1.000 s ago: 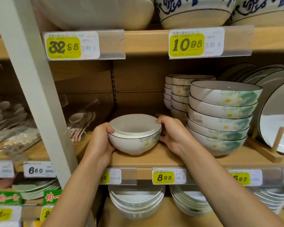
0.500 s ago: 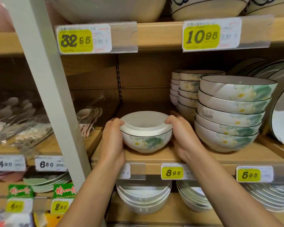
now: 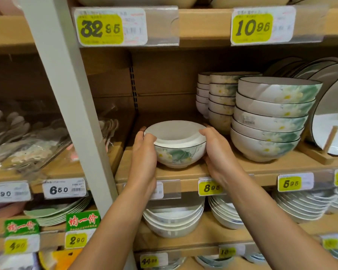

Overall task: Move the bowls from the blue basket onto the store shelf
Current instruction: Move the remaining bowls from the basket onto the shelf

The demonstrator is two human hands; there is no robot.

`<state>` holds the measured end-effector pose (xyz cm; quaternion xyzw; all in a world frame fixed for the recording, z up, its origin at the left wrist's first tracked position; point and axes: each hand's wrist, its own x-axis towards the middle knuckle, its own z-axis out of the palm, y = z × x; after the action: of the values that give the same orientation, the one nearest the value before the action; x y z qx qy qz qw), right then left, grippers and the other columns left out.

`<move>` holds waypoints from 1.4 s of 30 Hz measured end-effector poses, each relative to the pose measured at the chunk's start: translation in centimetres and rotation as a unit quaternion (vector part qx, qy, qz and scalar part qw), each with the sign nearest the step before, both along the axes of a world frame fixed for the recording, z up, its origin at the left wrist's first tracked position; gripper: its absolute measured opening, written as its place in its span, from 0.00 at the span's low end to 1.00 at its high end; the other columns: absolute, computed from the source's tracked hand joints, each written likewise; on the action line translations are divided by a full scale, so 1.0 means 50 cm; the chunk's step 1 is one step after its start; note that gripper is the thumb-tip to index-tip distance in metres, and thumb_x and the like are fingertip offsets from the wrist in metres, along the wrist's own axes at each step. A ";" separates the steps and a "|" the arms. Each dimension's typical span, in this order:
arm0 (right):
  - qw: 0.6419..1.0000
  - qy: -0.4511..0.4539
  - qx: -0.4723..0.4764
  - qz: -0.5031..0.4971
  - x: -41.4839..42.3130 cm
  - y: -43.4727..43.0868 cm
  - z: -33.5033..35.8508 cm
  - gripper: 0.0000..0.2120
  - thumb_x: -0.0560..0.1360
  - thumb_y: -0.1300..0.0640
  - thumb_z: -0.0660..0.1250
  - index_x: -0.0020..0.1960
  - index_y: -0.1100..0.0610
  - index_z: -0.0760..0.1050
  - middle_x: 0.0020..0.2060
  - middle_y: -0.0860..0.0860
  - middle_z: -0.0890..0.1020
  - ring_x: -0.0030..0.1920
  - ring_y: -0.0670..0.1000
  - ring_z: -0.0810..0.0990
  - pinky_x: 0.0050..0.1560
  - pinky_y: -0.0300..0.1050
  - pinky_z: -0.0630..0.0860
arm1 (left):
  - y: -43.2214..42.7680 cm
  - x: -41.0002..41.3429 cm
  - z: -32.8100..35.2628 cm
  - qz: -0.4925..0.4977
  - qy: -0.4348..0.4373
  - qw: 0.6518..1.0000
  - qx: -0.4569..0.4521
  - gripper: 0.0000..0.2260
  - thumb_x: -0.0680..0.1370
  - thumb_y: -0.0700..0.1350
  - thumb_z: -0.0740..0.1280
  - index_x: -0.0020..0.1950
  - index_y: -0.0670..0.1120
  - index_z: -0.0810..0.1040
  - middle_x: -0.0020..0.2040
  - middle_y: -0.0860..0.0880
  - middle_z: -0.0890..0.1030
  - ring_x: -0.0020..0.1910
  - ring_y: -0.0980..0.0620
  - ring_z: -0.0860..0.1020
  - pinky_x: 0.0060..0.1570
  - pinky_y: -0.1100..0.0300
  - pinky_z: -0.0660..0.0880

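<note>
I hold one bowl (image 3: 180, 152) between both hands on the wooden shelf (image 3: 261, 166). My left hand (image 3: 142, 162) wraps its left side, with the thumb up at the rim and the fingers curling behind. My right hand (image 3: 219, 154) cups the right side in the same way, so the bowl is grasped from both sides. Its foot looks to be down on the shelf board, close to the front edge and toward the left end of this bay, near the grey post (image 3: 66, 94).

The bowl is white with a dark rim line and a green leaf and pale flower painted on the front. Something white rises above its rim from inside; I cannot tell what it is.

Just to the right of my right hand stands a stack of larger bowls (image 3: 269, 121) in the same pattern. Behind it, toward the back of the shelf, are stacks of small bowls (image 3: 220, 98). Plates (image 3: 330, 117) lean in a wooden rack at the right end. On the front edge below the bowl hangs a yellow price tag (image 3: 210, 187) reading 8.95.
</note>
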<state>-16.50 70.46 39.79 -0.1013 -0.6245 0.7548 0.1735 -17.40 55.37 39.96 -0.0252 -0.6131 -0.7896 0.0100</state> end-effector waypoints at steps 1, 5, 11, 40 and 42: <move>1.000 -0.004 0.007 -0.005 0.002 0.000 0.001 0.21 0.77 0.52 0.60 0.69 0.56 0.71 0.62 0.55 0.80 0.62 0.53 0.78 0.65 0.52 0.74 | -0.002 0.001 0.000 -0.004 0.000 1.000 -0.004 0.27 0.72 0.48 0.60 0.72 0.49 0.69 0.65 0.47 0.78 0.62 0.48 0.77 0.64 0.48 0.74; 1.000 0.006 0.027 -0.011 0.018 0.000 0.006 0.19 0.80 0.47 0.59 0.68 0.54 0.73 0.62 0.51 0.80 0.62 0.51 0.77 0.68 0.54 0.71 | -0.019 0.025 0.001 0.000 -0.008 1.000 -0.001 0.22 0.79 0.50 0.60 0.73 0.51 0.68 0.69 0.51 0.74 0.65 0.53 0.73 0.67 0.53 0.69; 0.999 0.028 0.022 -0.004 0.086 0.002 -0.005 0.23 0.81 0.50 0.58 0.74 0.56 0.66 0.68 0.53 0.75 0.66 0.51 0.75 0.69 0.54 0.71 | -0.092 0.164 -0.017 -0.004 0.019 1.000 -0.023 0.16 0.81 0.51 0.58 0.68 0.56 0.72 0.65 0.58 0.76 0.65 0.57 0.74 0.63 0.59 0.69; 0.899 -0.299 0.061 0.312 0.392 -0.465 -0.466 0.07 0.81 0.59 0.61 0.51 0.60 0.76 0.43 0.58 0.81 0.40 0.54 0.80 0.43 0.45 0.76 | -0.574 0.492 -0.397 0.176 -0.297 0.924 -0.167 0.11 0.82 0.44 0.56 0.52 0.45 0.79 0.46 0.45 0.84 0.43 0.48 0.80 0.46 0.55 0.72; 0.884 -0.346 0.061 0.307 0.374 -0.509 -0.515 0.08 0.81 0.59 0.59 0.53 0.61 0.75 0.47 0.60 0.80 0.43 0.56 0.79 0.44 0.46 0.75 | -0.618 0.479 -0.456 0.147 -0.319 0.917 -0.186 0.10 0.82 0.43 0.57 0.51 0.44 0.78 0.46 0.44 0.82 0.40 0.48 0.78 0.42 0.57 0.70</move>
<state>2.21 44.99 14.06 -0.1485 -0.6891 0.6478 -0.2887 6.56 24.47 17.18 0.3171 -0.7166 -0.6167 -0.0753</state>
